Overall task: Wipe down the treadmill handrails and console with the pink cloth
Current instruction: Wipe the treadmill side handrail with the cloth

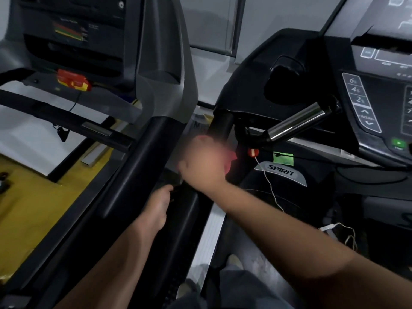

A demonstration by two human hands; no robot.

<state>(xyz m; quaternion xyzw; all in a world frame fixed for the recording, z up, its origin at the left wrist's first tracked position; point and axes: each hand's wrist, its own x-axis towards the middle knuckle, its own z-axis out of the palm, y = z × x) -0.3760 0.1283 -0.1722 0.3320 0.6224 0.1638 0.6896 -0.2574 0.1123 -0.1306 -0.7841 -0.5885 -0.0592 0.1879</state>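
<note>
Cloth: the pink cloth shows as a small bunch at the right edge of our right hand. It is pressed against the black handrail of the right-hand treadmill, near the rail's upper end.
Right hand: clenched round the cloth; it is blurred, so we cannot make out single fingers.
Left hand: our left hand sits lower, at the inner edge of the neighbouring rail. Its fingertips vanish into the dark, so we cannot tell whether it grasps anything.
Handling: we judge the cloth soft, light and limp, so it should wrap round the rail readily. We would take it in the full palm, loose corners tucked in.
Rail: it looks smooth, stiff and fixed, so we expect the cloth to slide along it easily.
Hazards: the red safety key and the white cord lie just beside the cloth and could snag a trailing corner.
Console: the console is well apart from the cloth; we think its flat keys call for a flattened cloth and light pressure.
</note>
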